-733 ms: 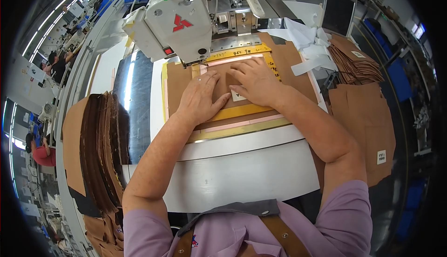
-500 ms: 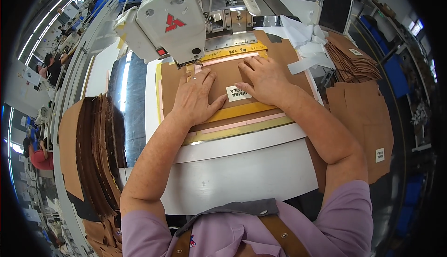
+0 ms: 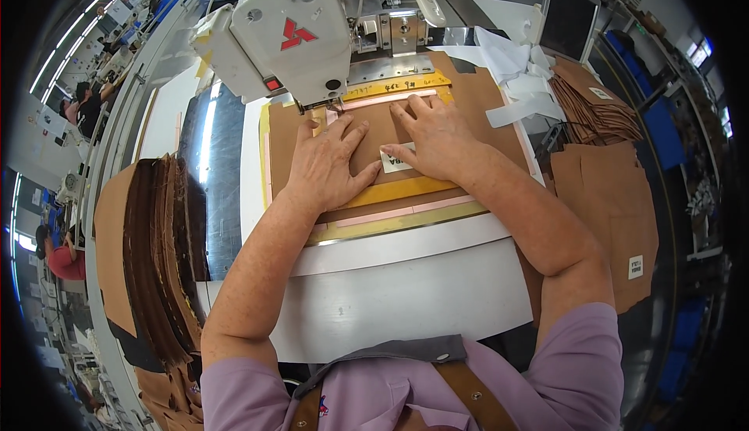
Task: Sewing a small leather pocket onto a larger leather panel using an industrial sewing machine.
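Note:
A brown leather-like panel (image 3: 381, 133) lies flat beneath the head of a sewing machine (image 3: 300, 37), framed by yellow strips (image 3: 406, 190). My left hand (image 3: 328, 162) rests on its left part with fingers spread, their tips close to the machine's needle area. Flat on the panel's right part is my right hand (image 3: 437, 141), its fingers apart and reaching toward a pale strip (image 3: 390, 98) along the far side. Its thumb lies over a white label (image 3: 399, 163), partly covering it. Neither hand grips anything.
A thick stack of brown pieces (image 3: 148, 251) stands at left. On the right are more brown panels (image 3: 605, 212), a pile of folded brown pieces (image 3: 589, 99), crumpled white material (image 3: 507, 60) and a dark screen (image 3: 568, 17). Other people sit far left.
My right hand has slid slightly left, covering more of the label, and its fingers have spread. The left hand's fingers have shifted a little, with the hand staying in place.

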`<state>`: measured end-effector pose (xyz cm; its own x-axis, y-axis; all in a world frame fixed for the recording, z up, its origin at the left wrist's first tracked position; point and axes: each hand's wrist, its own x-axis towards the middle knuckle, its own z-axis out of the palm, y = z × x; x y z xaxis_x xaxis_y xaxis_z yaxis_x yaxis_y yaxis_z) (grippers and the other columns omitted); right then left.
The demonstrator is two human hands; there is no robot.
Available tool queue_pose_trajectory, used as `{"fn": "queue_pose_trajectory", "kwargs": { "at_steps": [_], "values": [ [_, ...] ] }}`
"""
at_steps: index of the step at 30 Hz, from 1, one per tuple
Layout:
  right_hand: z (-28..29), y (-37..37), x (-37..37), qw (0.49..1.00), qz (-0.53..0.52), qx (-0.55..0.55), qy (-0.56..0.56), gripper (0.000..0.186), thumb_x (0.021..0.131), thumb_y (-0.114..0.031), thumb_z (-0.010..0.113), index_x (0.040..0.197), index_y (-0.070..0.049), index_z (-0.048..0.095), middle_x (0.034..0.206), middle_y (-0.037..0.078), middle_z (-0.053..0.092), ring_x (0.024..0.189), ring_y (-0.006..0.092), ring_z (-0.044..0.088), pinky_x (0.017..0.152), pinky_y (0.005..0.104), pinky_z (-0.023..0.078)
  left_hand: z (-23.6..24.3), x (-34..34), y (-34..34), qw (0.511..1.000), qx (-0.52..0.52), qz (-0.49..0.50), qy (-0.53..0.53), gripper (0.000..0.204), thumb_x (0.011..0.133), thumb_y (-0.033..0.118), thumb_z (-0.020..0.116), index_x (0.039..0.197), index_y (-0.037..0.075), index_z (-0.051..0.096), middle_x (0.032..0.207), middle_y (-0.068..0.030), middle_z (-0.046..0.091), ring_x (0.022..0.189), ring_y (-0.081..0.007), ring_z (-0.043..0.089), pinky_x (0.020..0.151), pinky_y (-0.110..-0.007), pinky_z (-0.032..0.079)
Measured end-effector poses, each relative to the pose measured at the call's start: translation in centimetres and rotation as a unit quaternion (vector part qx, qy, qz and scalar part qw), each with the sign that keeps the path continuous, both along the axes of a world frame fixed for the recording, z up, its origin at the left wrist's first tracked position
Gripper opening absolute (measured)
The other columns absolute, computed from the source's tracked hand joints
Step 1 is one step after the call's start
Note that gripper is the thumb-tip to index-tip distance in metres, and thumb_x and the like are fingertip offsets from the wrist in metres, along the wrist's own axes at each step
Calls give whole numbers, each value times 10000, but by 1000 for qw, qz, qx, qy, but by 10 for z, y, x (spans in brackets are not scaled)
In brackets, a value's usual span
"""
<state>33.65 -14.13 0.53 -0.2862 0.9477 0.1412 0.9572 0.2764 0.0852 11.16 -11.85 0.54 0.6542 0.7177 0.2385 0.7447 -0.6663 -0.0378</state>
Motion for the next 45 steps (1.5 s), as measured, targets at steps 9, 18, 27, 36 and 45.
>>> {"fn": "queue_pose_trajectory", "kwargs": {
  "at_steps": [9, 18, 27, 36, 45],
  "values": [
    [-8, -2, 17, 998, 46, 44, -18, 690, 1012, -598, 486, 1416, -42, 548, 1315, 175, 591, 1311, 289, 525, 1175, 530, 331, 0, -12, 2, 1000, -3, 9, -4, 642, 903, 533, 615, 1379, 101, 618, 1414, -156, 578, 1232, -274, 595, 1133, -526, 316],
    [6, 3, -10, 997, 53, -14, -52, 739, 1019, -623, 443, 1456, -30, 498, 1324, 177, 589, 1323, 279, 507, 1165, 565, 311, 1, -24, 5, 999, 1, 46, 14, 671, 874, 539, 632, 1385, 104, 605, 1402, -166, 560, 1127, -284, 641, 1130, -504, 325],
    [0, 9, -24, 997, 71, -19, -15, 753, 1015, -623, 451, 1459, -17, 501, 1354, 168, 571, 1351, 276, 476, 1146, 529, 337, 10, -27, 3, 994, 20, 79, 71, 718, 915, 603, 562, 1435, 107, 572, 1318, -192, 599, 1013, -273, 690, 1122, -474, 344],
    [-4, 11, -41, 996, 79, -13, 34, 769, 1004, -617, 469, 1463, -1, 513, 1405, 156, 551, 1367, 258, 462, 1129, 495, 367, 2, -41, 11, 989, 96, 83, 78, 756, 935, 647, 529, 1460, 105, 570, 1155, -219, 648, 1032, -269, 651, 1056, -443, 369],
    [-7, 16, -39, 992, 96, 35, 74, 740, 963, -623, 531, 1383, -20, 617, 1383, 114, 605, 1373, 266, 468, 1100, 442, 364, 9, -50, 13, 982, 60, 112, 141, 753, 978, 714, 387, 1539, 225, 501, 1006, -210, 648, 1053, -284, 611, 1075, -430, 340]
  ]
}}
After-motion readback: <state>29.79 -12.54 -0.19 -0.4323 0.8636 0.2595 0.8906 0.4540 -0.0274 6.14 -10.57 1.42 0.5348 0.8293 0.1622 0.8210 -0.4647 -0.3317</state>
